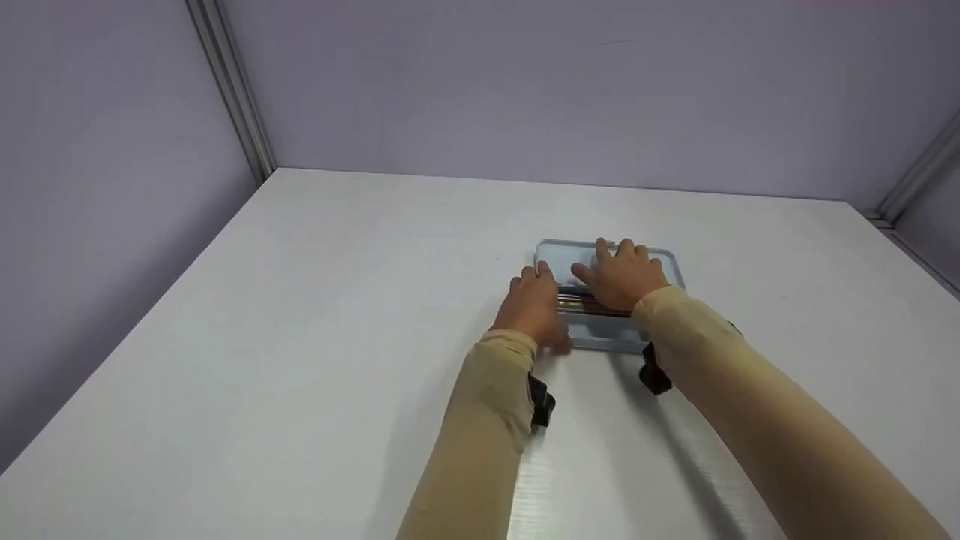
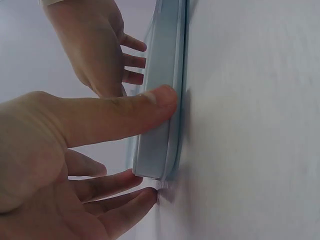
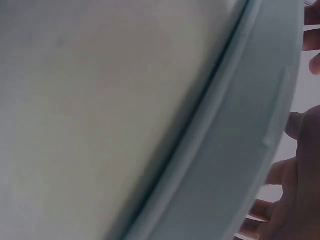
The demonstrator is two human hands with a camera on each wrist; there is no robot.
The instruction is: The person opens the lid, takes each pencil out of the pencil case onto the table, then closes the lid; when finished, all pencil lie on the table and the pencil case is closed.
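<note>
The pale blue case [image 1: 667, 264] looks like smooth, slightly glossy plastic; the white tabletop [image 1: 337, 300] beneath it is smooth and matt; the sleeves [image 1: 487, 405] are tan cloth.

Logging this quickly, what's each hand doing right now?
Left hand: grips the left end of the pale blue case.
Right hand: open, flat on the case.
</note>
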